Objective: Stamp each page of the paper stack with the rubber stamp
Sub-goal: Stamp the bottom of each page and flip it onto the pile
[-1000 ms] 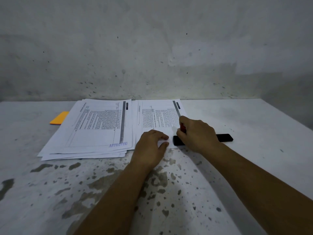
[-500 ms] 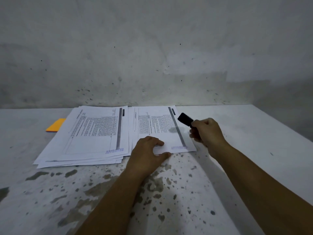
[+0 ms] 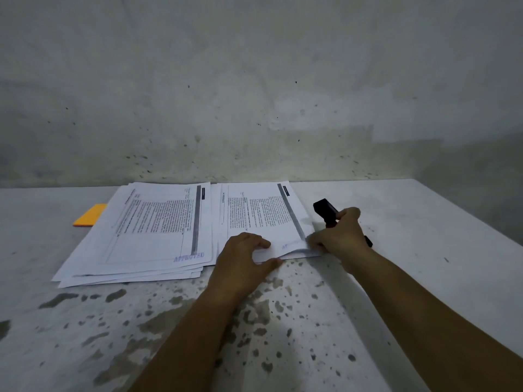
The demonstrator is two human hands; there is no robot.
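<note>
Hands meet at the near edge of the right paper stack [image 3: 254, 213] in mid-frame: the left hand [image 3: 244, 256] pinches the top sheet's lower edge between thumb and fingers, bowing it upward. The right hand [image 3: 338, 234] is curled around the rubber stamp [image 3: 325, 209], whose black body sticks up past the knuckles, while its fingertips touch the sheet's right corner. Left of this lies the stamped pile [image 3: 147, 230], marked APPROVED, on the speckled bench [image 3: 283, 321]. An orange pad [image 3: 90, 215] sits at far left.
</note>
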